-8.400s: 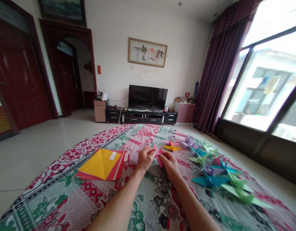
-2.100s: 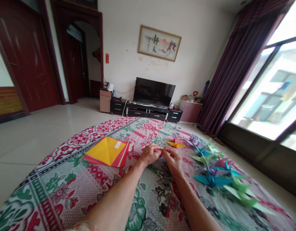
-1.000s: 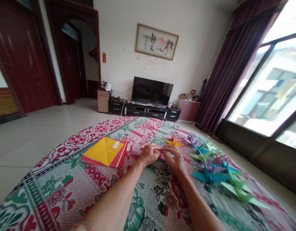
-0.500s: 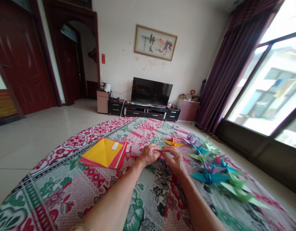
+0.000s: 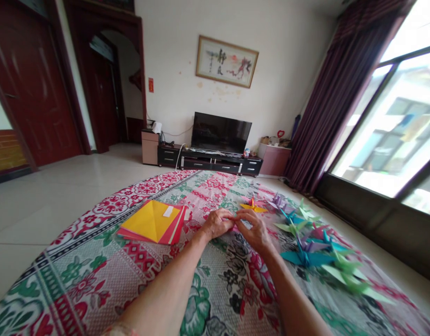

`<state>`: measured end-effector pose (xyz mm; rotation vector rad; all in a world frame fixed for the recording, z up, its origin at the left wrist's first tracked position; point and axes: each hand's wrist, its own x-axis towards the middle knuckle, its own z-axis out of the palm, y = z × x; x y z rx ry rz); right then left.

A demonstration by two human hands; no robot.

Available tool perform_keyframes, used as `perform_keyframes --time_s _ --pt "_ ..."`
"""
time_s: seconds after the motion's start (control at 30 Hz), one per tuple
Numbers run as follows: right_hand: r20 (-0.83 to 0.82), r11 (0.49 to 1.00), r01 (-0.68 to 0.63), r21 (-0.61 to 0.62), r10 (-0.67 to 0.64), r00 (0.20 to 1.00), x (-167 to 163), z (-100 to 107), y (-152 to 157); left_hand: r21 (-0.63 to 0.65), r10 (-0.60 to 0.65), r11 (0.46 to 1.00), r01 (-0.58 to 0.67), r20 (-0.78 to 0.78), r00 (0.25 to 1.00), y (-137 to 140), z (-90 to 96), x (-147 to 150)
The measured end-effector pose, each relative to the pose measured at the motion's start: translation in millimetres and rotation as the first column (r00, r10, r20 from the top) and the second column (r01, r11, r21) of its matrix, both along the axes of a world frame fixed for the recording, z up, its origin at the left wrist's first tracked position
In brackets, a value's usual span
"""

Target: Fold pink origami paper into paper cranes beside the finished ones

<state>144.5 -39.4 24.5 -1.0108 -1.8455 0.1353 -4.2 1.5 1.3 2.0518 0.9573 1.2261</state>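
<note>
While left hand (image 5: 218,224) and right hand (image 5: 254,230) meet | fingers (image 5: 244,216) curled, tips together | grip hidden, closure cannot be told

Between my left hand (image 5: 217,225) and the paper stack (image 5: 150,221) I can pass over the tablecloth (image 5: 194,210); beyond my right hand (image 5: 253,231), paper birds (image 5: 306,257) crowd the way.

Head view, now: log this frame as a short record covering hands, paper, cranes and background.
Hands: left hand and right hand, fingertips together over the cloth
Between fingertips: too hidden to tell
Paper stack: left of the hands, yellow on top, with a white label
Orange crane: just beyond the right hand
Other cranes: mostly right; blue, green, purple, pink
Background: TV, screen dark
</note>
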Motion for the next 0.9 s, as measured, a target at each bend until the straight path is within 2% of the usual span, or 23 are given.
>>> perform_keyframes --time_s 0.3,0.6,0.9 --pt "0.033 0.999 -0.049 0.009 0.049 0.998 3.4 -0.2 0.9 -0.001 -0.040 0.999 0.040 -0.004 0.999 -0.1 2.9 -1.5" --pt "-0.006 0.997 -0.047 -0.063 0.047 0.999 1.3 3.3 -3.7 0.027 -0.028 0.999 0.029 -0.031 0.999 1.1 1.9 -1.5" --pt "-0.018 0.999 -0.040 -0.029 0.040 0.999 0.4 -1.9 2.4 0.036 -0.029 0.999 0.031 -0.033 0.999 1.0 0.9 -1.4"
